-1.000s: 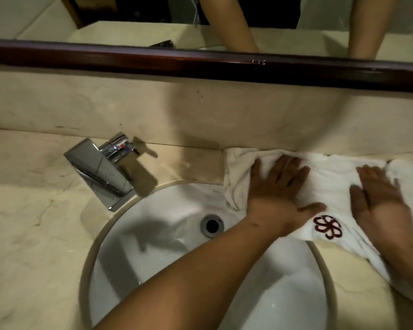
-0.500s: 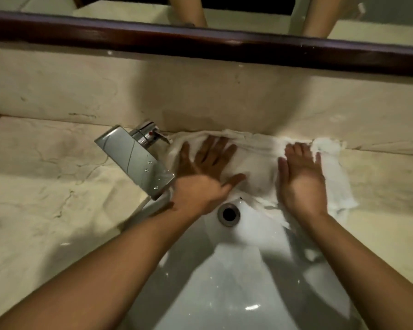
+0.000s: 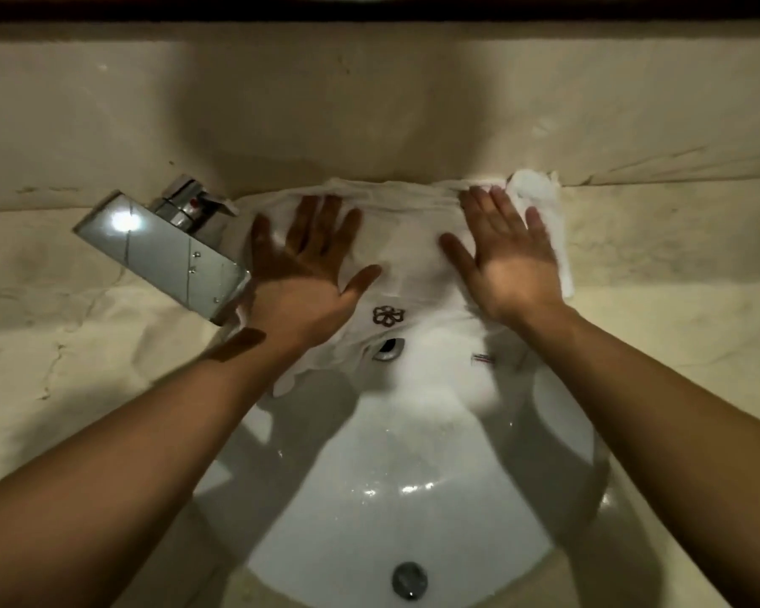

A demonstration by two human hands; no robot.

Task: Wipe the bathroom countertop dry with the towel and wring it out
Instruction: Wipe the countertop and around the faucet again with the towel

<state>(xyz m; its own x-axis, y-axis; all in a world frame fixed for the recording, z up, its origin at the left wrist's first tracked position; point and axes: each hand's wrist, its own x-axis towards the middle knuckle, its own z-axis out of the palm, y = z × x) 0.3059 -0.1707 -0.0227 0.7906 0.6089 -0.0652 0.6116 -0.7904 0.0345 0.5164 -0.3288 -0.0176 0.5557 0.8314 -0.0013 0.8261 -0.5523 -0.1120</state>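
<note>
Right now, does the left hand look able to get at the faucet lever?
Probably yes. The left hand lies flat on the towel, right beside the faucet spout. The lever sits just behind the spout, and nothing stands between it and the hand.

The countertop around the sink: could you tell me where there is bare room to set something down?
Bare countertop shows left of the faucet, and right of the towel along the wall. Behind the sink it is crowded: left hand and right hand press the towel flat beside the faucet.
</note>
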